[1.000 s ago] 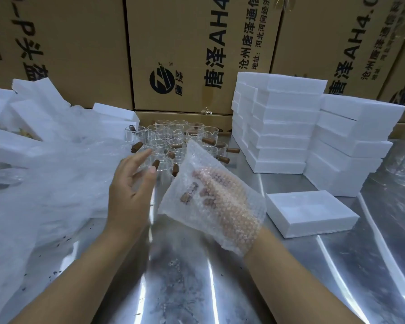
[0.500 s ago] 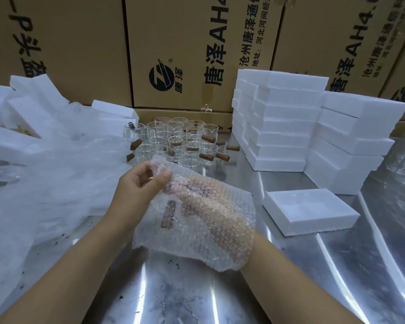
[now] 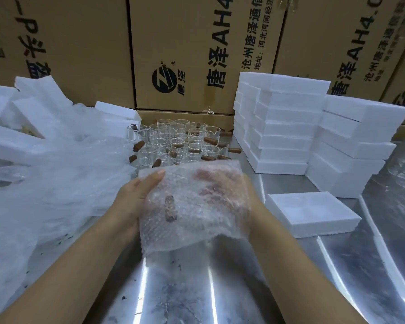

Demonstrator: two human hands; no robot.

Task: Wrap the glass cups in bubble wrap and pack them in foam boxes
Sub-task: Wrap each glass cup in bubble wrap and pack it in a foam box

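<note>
Loose clear film (image 3: 56, 178) and tumbled foam slabs (image 3: 33, 106) cover the left side of the steel bench (image 3: 197, 288). At its back edge stand clear glass cups (image 3: 182, 143) with brown stub handles, packed close. To their right stand two stacks of white foam boxes (image 3: 281, 127). One low foam box (image 3: 311, 213) lies alone near the right edge. Brown cartons (image 3: 197, 54) behind read "唐泽 AH4" and "沧州唐泽通信" beside a round black logo.

Over mid-bench, the left hand (image 3: 136, 197) grips the wrap (image 3: 197, 230), thumb on top. The right hand (image 3: 253, 197), dim through the bubbles, clasps the other side. A cup (image 3: 170, 208) lies inside, its brown handle showing.
</note>
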